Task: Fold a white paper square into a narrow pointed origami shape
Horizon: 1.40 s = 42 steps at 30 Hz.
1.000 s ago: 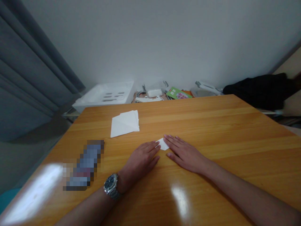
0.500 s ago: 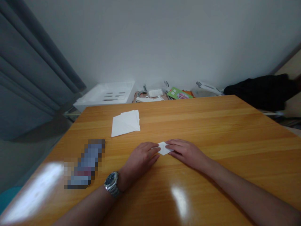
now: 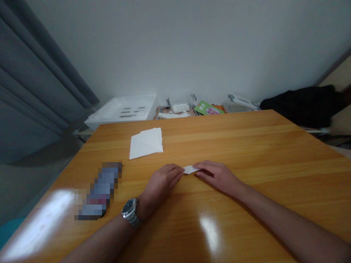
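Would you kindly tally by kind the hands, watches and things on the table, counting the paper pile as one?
Left hand and right hand: 2
Watch: 1
Small paper: 1
Paper pile: 1
Pixelated item: 1
Total: 6

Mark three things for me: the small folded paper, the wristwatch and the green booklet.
Small folded paper (image 3: 189, 170): head view, middle of its exposed white surface.
Wristwatch (image 3: 128, 208): head view, on the dark dial.
Green booklet (image 3: 207, 108): head view, middle of its cover.

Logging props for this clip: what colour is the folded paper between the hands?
The folded paper is white, as the head view shows.
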Motion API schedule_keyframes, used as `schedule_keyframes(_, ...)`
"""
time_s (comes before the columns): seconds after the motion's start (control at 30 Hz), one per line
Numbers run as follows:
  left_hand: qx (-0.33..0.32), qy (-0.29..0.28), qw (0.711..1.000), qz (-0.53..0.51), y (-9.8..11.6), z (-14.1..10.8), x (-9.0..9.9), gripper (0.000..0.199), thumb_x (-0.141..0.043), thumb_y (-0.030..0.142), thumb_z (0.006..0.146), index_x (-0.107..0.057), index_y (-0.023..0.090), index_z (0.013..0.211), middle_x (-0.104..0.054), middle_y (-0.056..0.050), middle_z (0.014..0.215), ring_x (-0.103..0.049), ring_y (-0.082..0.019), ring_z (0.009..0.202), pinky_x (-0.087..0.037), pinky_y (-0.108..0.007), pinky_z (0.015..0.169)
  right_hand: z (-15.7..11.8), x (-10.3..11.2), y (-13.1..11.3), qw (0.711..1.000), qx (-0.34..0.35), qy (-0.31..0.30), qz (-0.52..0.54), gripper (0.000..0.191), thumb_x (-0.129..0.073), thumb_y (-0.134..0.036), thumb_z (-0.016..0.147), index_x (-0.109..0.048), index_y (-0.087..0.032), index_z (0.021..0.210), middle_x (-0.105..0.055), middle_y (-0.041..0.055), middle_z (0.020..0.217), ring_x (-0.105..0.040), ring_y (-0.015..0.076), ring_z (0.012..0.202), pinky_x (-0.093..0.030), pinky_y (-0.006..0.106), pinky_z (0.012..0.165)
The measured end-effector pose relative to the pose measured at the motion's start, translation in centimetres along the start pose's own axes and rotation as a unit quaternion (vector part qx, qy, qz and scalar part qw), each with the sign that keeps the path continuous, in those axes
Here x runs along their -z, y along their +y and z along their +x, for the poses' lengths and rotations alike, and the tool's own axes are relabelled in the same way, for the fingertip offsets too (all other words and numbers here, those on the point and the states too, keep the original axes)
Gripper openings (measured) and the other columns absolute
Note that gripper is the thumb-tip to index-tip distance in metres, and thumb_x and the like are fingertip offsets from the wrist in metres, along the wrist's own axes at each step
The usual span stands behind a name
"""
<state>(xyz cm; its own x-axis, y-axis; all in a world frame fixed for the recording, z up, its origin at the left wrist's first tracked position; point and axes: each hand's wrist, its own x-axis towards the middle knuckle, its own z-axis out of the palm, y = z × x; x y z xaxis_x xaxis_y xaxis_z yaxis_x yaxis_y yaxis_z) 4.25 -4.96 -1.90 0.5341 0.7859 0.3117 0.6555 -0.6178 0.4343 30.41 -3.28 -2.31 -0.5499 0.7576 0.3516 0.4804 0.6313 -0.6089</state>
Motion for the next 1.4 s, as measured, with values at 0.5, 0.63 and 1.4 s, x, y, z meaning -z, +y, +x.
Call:
schedule_keyframes(0.5,-0.058,0.006,0.998,0.020,0.7,0.1,0.3,0.032,-0.049,0.023,0.101,-0.058,0.022,0.132,-0.065,-0.009,0.127,-0.061,-0.021,0.114,-0.050,-0.040,0.101,0.3,0.0,0.8,0.995,-0.082,0.047,0.022,0.028,-0.052,-0.039,0.100,-0.073,-0.024,0.110,-0.075,0.0061,0.103,-0.068,0.0229,0.096,-0.054,0.037,0.086)
schedule_keyframes(0.63,-0.078,-0.040,0.995,0.038,0.7,-0.1,-0.1,0.037,-0.053,0.021,0.098,-0.056,0.024,0.135,-0.058,-0.007,0.140,-0.055,-0.023,0.125,-0.046,-0.042,0.108,0.4,0.0,1.2,0.996,-0.079,0.040,-0.011,0.026,-0.054,-0.036,0.099,-0.074,-0.023,0.110,-0.074,0.0074,0.099,-0.065,0.0237,0.094,-0.053,0.039,0.084)
schedule_keyframes(1.4,-0.048,-0.077,0.992,0.086,2.1,0.1,0.0,0.051,-0.056,0.036,0.097,-0.048,0.019,0.145,-0.060,-0.013,0.127,-0.053,-0.029,0.116,-0.046,-0.047,0.103,0.2,-0.8,-0.1,0.991,0.068,-0.020,-0.116,0.030,-0.054,-0.025,0.100,-0.066,-0.018,0.126,-0.067,0.0113,0.124,-0.059,0.0249,0.117,-0.050,0.045,0.103)
